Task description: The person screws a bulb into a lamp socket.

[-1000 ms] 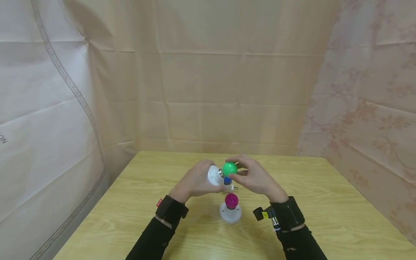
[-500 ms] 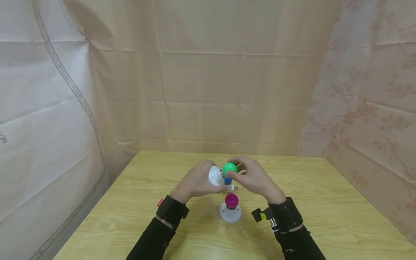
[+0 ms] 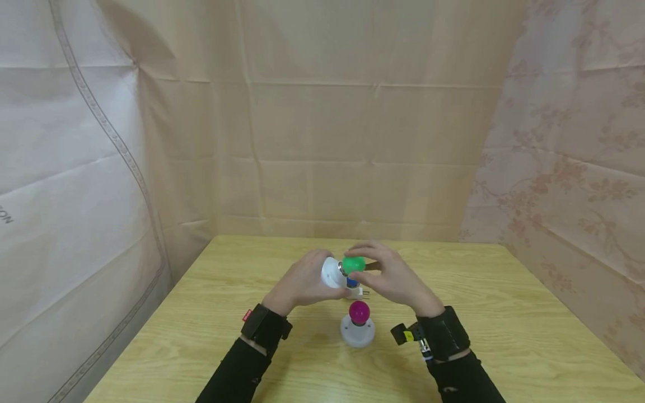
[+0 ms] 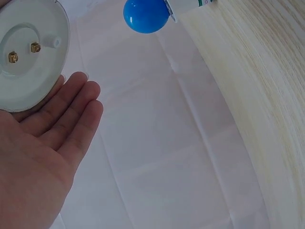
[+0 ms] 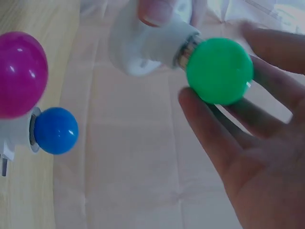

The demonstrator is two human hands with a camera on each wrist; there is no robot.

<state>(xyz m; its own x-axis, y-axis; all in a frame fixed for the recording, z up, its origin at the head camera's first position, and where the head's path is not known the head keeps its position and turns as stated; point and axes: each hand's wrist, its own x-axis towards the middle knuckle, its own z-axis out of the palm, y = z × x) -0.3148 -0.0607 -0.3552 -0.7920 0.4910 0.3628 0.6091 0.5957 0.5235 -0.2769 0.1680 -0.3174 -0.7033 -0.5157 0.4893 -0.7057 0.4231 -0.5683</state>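
Observation:
My left hand (image 3: 307, 280) grips a white lamp holder (image 3: 331, 272) by its round base, raised over the table and tipped toward the right. The left wrist view shows the base's underside (image 4: 28, 71) with brass screws. A green light bulb (image 5: 219, 71) sits at the holder's mouth, with part of its metal screw thread showing. Around the bulb curl the fingers of my right hand (image 3: 398, 274), fingertips at its globe; one upper digit is blurred in the right wrist view. Below the hands, a magenta bulb (image 3: 359, 312) stands upright in a white round holder (image 3: 358, 337).
Behind the raised holder, a blue bulb (image 5: 56, 130) is fitted in a white plug-in socket (image 5: 16, 131) with metal prongs, partly hidden in the head view. The wooden table (image 3: 201, 347) is bordered by hanging cloth (image 3: 322, 140) at the back and sides.
My right fingers have shifted around the green bulb, and the bulb has moved slightly left. My left hand and the holder stay almost still.

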